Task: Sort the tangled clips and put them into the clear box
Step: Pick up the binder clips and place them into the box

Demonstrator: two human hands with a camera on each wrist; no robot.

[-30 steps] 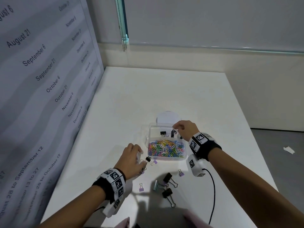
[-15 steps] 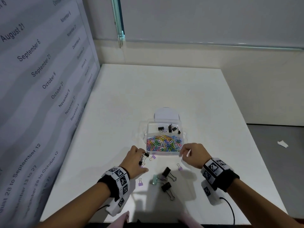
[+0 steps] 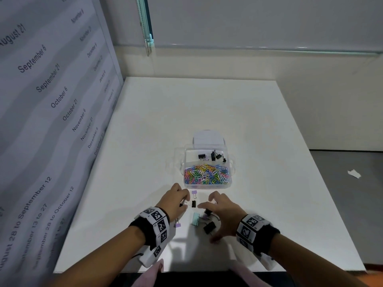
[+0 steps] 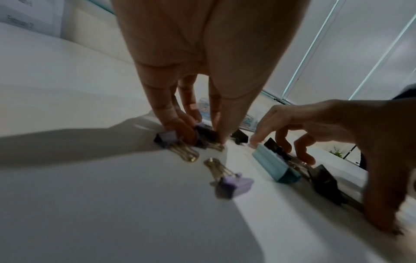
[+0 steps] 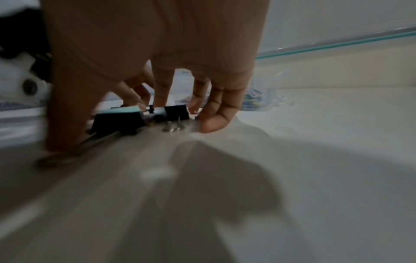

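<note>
The clear box [image 3: 231, 165] holds coloured paper clips in its near part and several black binder clips in its far part. My left hand [image 3: 185, 201] pinches the wire handles of a small black binder clip [image 3: 193, 203] low on the table, in front of the box. A purple clip [image 3: 194, 193] lies just beyond it. My right hand [image 3: 207, 223] hovers spread over a tangled cluster: a teal clip [image 3: 195, 218] and two black clips [image 3: 209, 227], fingertips down around them [image 5: 176, 111]. Another purple clip [image 4: 236, 183] lies by my left wrist.
The box's lid [image 3: 208, 137] lies behind the box. A printed calendar panel [image 3: 51, 104] stands along the table's left edge. The white table [image 3: 186, 104] drops off to grey floor on the right, where a paper scrap [image 3: 354, 174] lies.
My right hand has come back from the box's far compartment to the clip cluster near the front edge. My left hand has kept hold of the small black clip.
</note>
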